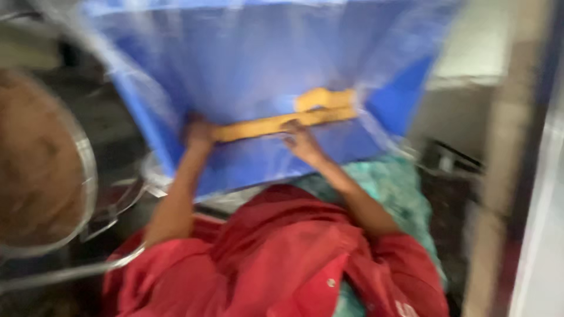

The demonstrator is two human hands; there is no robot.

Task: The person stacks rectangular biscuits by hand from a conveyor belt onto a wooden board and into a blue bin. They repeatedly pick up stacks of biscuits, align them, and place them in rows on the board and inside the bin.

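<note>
Across the middle of the view: a long, flat, yellow-orange strip with a thicker block at one end (282, 120) is laid on a large blue plastic-wrapped sheet (264, 70)
Long axis: the strip is seen running from lower left to upper right, slightly tilted, with the thicker block at its upper right end
Left hand (198, 134): placed at the strip's lower left end; the fingers appear closed about that end, though the blur leaves the grasp unsure
Right hand (301, 141): pressed on the strip near its middle, just below the thicker block; fingers lie spread on it, and whether they clench cannot be told
Which hand is nearer: both are touching the strip, the right one closer to the block
Strip from the fingers: directly under them, extending away to the right
Nearby: a round brown basket-like thing with a wire rim (35, 164) is seen at the left, well apart; red cloth (282, 258) lies below
</note>
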